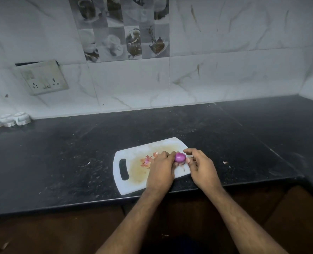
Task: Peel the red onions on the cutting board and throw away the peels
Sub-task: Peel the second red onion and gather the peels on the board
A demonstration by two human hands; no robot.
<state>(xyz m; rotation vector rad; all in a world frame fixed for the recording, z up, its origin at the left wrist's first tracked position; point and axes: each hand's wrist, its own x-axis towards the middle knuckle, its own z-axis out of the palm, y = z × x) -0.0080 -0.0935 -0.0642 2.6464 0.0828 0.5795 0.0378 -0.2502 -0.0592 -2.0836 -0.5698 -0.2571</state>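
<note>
While both forearms enter from the six o'clock edge, the left hand (161,168) lies over the near right part of the cutting board (133,154), fingers curled round the left side of the red onion (180,157). The right hand (200,166), at about three o'clock from the onion, has its fingertips bent in against the onion's right and lower side, apparently pinching at skin there; whether a strip is actually caught between them cannot be told. The onion sits between the two hands, over the board's right end, its exposed face glossy purple and seemingly largely bare.

At nine o'clock from the onion, loose peels (146,161) lie on the stained middle of the board. One small scrap (225,162) lies on the black counter (60,153) at three o'clock, well clear of the board.

Risks noted: the slick surface could slip from the left grip if the right pulls hard, letting the onion roll off the board's near edge, which is close to the counter's front. Dry skin may tear short, scattering more scraps that disposal could miss.

Beyond, at ten o'clock, a wall socket (42,79) and white cups (9,120).
</note>
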